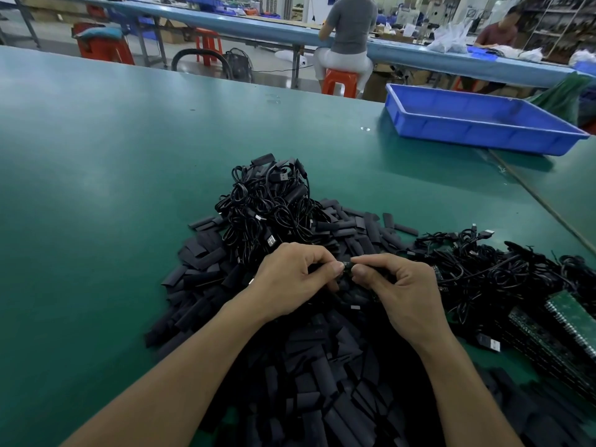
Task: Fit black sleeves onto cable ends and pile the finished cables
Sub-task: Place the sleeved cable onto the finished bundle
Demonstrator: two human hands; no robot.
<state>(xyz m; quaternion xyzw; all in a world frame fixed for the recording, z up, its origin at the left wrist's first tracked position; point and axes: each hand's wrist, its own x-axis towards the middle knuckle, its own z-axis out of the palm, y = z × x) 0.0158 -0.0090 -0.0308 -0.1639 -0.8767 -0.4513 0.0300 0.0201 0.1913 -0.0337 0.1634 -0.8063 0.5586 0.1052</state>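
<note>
On the green table (96,162) the loose black sleeves (200,279) lay in a broad heap along the near edge and spread under our forearms. Our left hand (295,280) was curled, and its thumb and forefinger pinched one side of the cable end (346,265). We could not tell whether a sleeve was already on it, because the piece was small and half hidden.

Just behind this hand, toward the middle of the table, stood the mound of coiled cables (271,204), which we judged to be the finished pile. Our right hand (404,290) was also curled and pinched the same end from the other side.

Toward the right edge lay a flatter tangle of cables (490,275), probably waiting, and beside it some green circuit boards (567,321). A blue tray (483,137) sat at the far right corner.

To do this step well, we would hold the end straight, keep the sleeve mouth open with the left thumb, and push along the cable, not sideways, until the end is fully covered.
</note>
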